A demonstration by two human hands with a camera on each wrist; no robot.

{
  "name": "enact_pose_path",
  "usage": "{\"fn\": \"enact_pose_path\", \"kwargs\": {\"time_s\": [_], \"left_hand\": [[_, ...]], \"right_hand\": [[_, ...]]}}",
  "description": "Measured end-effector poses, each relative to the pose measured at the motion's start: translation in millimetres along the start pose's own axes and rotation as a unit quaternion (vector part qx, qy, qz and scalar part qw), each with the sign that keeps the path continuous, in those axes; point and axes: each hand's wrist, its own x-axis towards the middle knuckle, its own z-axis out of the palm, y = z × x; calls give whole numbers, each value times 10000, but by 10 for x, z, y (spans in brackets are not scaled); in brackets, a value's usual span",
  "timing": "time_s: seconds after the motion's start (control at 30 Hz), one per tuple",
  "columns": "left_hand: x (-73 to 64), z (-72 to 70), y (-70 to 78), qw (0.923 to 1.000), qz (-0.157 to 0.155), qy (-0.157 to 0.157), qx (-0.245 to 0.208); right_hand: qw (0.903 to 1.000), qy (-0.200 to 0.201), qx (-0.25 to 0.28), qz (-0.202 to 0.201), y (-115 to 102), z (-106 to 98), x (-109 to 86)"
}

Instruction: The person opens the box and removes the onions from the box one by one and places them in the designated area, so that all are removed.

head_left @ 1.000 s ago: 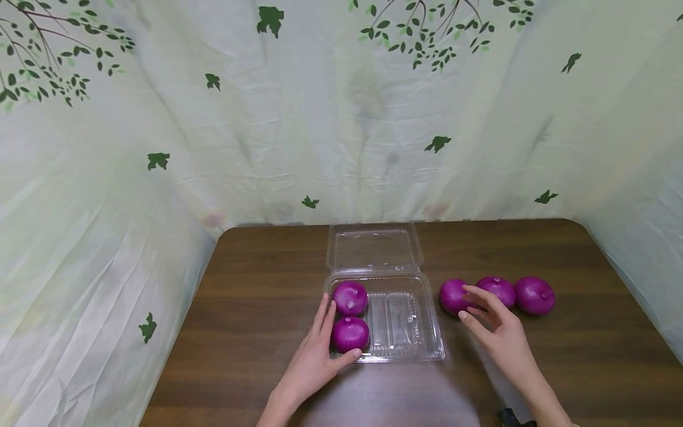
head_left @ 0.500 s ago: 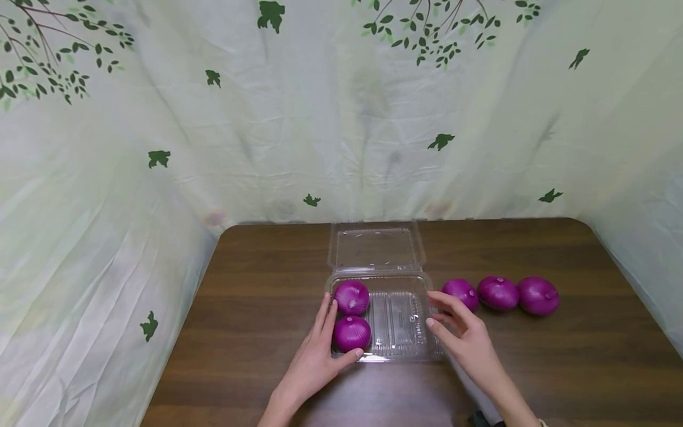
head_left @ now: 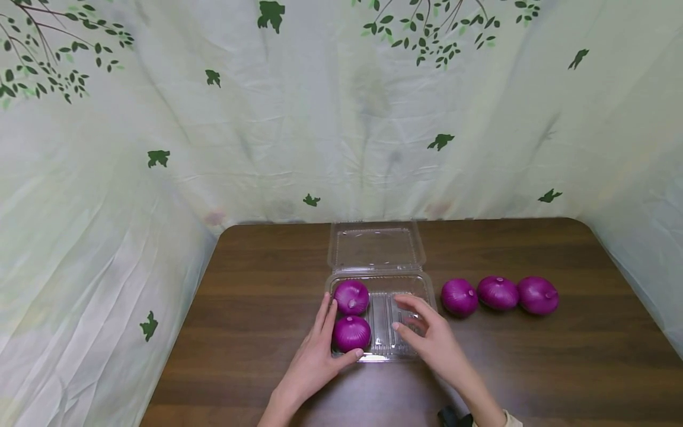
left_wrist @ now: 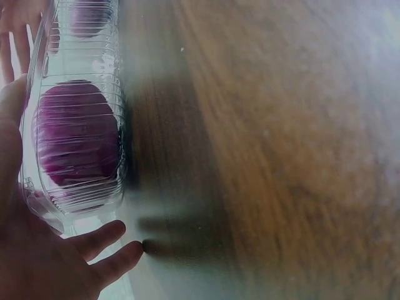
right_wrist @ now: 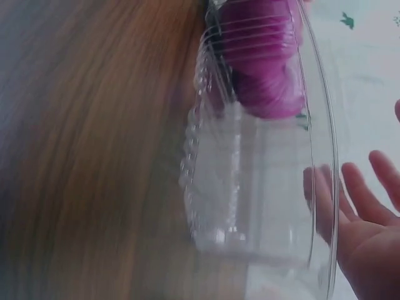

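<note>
Over the clear container (head_left: 380, 323), the right grip (head_left: 429, 336) has shifted leftward, thumb and fingers apart.

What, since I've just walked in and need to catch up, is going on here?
A person is working with onions and a clear plastic container, its lid open. The left hand rests at the container's left side, beside two onions inside. The right hand is over the container's right part, holding nothing. Three more onions sit in a row on the table, to the right.
</note>
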Motion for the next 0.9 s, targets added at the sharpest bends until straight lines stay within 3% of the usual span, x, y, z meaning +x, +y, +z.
{"fn": "enact_pose_path", "kwargs": {"time_s": [0.43, 0.67, 0.9], "left_hand": [[-4, -2, -2, 10000, 20, -19, 49], [-5, -4, -4, 9999, 97, 12, 115], [-5, -8, 0, 9998, 138, 39, 143]], "right_hand": [[9980, 115, -88, 609, 43, 297, 289], [9962, -207, -360, 771, 91, 389, 409], [9923, -317, -260, 1170, 110, 459, 517]]}}
